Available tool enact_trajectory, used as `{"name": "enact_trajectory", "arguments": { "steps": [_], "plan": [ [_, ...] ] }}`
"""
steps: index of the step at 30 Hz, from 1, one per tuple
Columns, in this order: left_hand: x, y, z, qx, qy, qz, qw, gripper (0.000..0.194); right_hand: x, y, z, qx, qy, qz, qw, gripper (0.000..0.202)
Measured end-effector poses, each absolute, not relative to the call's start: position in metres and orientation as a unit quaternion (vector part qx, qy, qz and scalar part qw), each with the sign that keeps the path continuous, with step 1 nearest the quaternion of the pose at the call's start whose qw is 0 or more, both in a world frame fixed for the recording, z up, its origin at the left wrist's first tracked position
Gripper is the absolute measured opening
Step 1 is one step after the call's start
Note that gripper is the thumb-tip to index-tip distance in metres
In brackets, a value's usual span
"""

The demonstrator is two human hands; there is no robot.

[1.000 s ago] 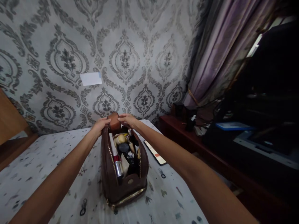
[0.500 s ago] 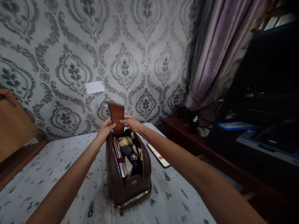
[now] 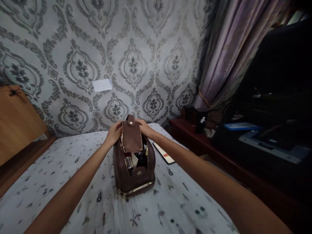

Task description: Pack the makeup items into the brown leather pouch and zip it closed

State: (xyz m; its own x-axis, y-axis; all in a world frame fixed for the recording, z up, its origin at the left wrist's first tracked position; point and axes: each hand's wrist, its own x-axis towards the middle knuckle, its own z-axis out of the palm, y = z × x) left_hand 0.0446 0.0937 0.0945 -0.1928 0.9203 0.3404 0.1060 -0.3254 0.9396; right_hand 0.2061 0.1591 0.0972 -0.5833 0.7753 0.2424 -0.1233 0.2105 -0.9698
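Note:
A dark brown makeup bag (image 3: 122, 175) with gold zips stands on the patterned sheet. Its brown flap (image 3: 132, 138), bearing a snap and a loop at the far end, lies over the far part of the opening. In the near part, a tube with a silver cap (image 3: 130, 162) and dark items show. My left hand (image 3: 114, 132) is closed at the bag's far left edge beside the flap. Opposite it, my right hand (image 3: 145, 129) grips the far right edge. The flap and bag partly hide the fingertips of both hands.
A phone with a lit screen (image 3: 163, 152) lies right of the bag. Further right runs a dark red ledge (image 3: 179, 128) with a small bottle (image 3: 201, 123). A wooden box (image 3: 21, 120) is at the left, and a patterned wall (image 3: 156, 58) rises behind.
The flap, raised before between both hands, has come down over the opening and covers most of the contents. Both hands have shifted to the bag's far sides. The view has moved slightly.

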Motion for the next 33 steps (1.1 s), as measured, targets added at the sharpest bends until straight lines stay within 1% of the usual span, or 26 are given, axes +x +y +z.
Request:
{"name": "enact_trajectory", "arguments": {
  "steps": [4, 8, 14, 22, 28, 33],
  "plan": [
    [0.048, 0.078, 0.089, 0.578, 0.468, 0.604, 0.286, 0.029, 0.214, 0.145, 0.097, -0.202, -0.743, 0.499, 0.397, 0.022],
    [0.054, 0.061, 0.084, 0.606, 0.462, 0.597, 0.252, 0.036, 0.223, 0.131, 0.093, -0.187, -0.768, 0.452, 0.413, 0.023],
    [0.063, 0.039, 0.077, 0.669, 0.474, 0.553, 0.147, 0.037, 0.237, 0.112, 0.086, -0.170, -0.777, 0.436, 0.421, 0.026],
    [0.070, 0.023, 0.072, 0.667, 0.486, 0.551, 0.122, 0.037, 0.239, 0.104, 0.074, -0.211, -0.769, 0.391, 0.460, 0.022],
    [0.072, 0.022, 0.065, 0.686, 0.479, 0.541, 0.087, 0.041, 0.242, 0.101, 0.066, -0.235, -0.785, 0.358, 0.448, 0.026],
    [0.066, 0.019, 0.051, 0.736, 0.457, 0.498, 0.037, 0.042, 0.248, 0.103, 0.047, -0.213, -0.800, 0.344, 0.443, 0.035]
  ]
}}
